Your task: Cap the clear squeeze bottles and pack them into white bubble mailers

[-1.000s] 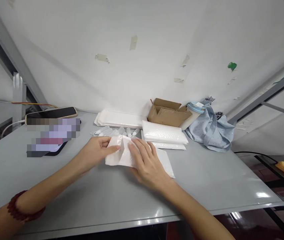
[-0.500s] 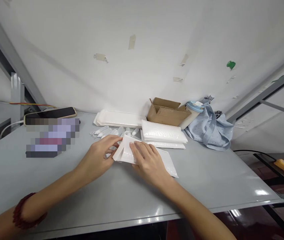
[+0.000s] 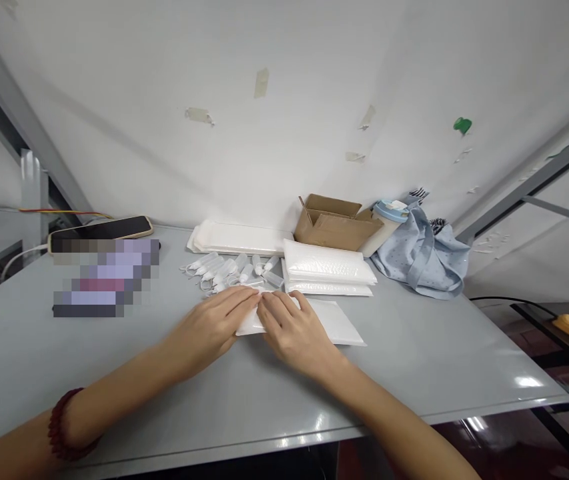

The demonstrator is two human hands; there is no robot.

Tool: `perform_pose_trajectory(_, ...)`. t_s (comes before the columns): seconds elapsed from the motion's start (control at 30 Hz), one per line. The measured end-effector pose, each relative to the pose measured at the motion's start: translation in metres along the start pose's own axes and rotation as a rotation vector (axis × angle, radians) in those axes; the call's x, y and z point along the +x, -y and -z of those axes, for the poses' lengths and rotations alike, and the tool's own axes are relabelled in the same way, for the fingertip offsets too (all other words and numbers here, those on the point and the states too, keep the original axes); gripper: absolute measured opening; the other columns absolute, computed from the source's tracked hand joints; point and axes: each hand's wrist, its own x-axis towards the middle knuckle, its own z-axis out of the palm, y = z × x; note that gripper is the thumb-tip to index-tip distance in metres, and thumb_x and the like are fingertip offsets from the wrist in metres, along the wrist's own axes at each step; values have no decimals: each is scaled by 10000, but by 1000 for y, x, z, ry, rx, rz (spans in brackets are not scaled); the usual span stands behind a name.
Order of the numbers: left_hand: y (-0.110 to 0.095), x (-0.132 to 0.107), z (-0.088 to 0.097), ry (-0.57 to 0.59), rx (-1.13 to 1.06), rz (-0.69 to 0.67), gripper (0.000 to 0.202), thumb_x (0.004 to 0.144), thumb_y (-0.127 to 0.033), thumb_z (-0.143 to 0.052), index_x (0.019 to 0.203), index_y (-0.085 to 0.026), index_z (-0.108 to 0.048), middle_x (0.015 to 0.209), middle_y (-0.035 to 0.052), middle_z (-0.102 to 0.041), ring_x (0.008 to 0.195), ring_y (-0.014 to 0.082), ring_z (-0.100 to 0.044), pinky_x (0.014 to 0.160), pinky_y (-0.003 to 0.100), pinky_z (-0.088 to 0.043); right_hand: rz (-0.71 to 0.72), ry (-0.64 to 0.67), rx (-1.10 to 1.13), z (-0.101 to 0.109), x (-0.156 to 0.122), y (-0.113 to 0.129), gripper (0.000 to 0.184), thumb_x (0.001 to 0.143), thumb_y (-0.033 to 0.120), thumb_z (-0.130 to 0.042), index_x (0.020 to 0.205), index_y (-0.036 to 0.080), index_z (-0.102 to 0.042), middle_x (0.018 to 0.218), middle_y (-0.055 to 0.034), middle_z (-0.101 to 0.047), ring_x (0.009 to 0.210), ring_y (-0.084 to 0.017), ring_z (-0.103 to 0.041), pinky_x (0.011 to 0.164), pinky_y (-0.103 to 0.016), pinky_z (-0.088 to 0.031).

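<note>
A white bubble mailer [image 3: 341, 323] lies on the grey table [image 3: 414, 360] in front of me, its left end under my fingers. My left hand [image 3: 211, 323] is closed over that end, fingers pressed together along the folded edge. Right beside it, my right hand [image 3: 297, 330] grips the mailer from above with bent fingers. The fingertips of both hands nearly meet, and they hide much of the folded end. Just beyond the hands lie several small clear squeeze bottles [image 3: 224, 270] with white caps, heaped loosely.
Padded mailers [image 3: 327, 260] are stacked behind my right hand. More flat white mailers [image 3: 239, 238] lie along the wall. An open cardboard box [image 3: 334, 227], a blue-lidded cup [image 3: 389, 220] and a blue cloth bag [image 3: 414, 260] stand back right. Phones [image 3: 101, 230] lie at left.
The mailer's raised left end is now folded down flat. My left hand has moved right onto it, close to my right hand, and more of the bottles show.
</note>
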Motion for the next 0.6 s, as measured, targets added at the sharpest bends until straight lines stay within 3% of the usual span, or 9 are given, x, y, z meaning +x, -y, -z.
perform_pose_trajectory(0.17,0,1,-2,-66,9,36,370,890,-10,-411,1206,-97,-583,1186,138,-699,1133,227,-644,987,363,-537,25,-124,-40,4,-1,0,235,938,69,-458,1080,76,-645,1008,-96,-721,903,-195,-620,834,-362,-438)
perform_pose_trajectory(0.33,-5,6,3,-63,-161,74,269,924,-52,-394,966,-133,-647,881,80,-746,816,185,-709,743,285,-579,4,-242,-9,13,-1,0,204,928,50,-492,1053,92,-648,923,-75,-735,887,-174,-647,872,-359,-428)
perform_pose_trajectory(0.47,-9,10,5,-2,-354,243,267,946,-159,-443,784,-158,-656,624,6,-665,551,130,-609,538,216,-489,-91,-374,-32,16,2,-1,151,912,145,-608,1058,117,-635,926,-64,-744,912,-170,-648,908,-363,-409)
perform_pose_trajectory(0.6,-8,18,9,129,-555,439,302,923,-284,-482,733,-175,-689,590,-11,-642,588,149,-595,545,217,-469,-138,-405,-68,17,4,-4,204,930,282,-618,1082,147,-634,987,-79,-743,977,-188,-639,978,-397,-377)
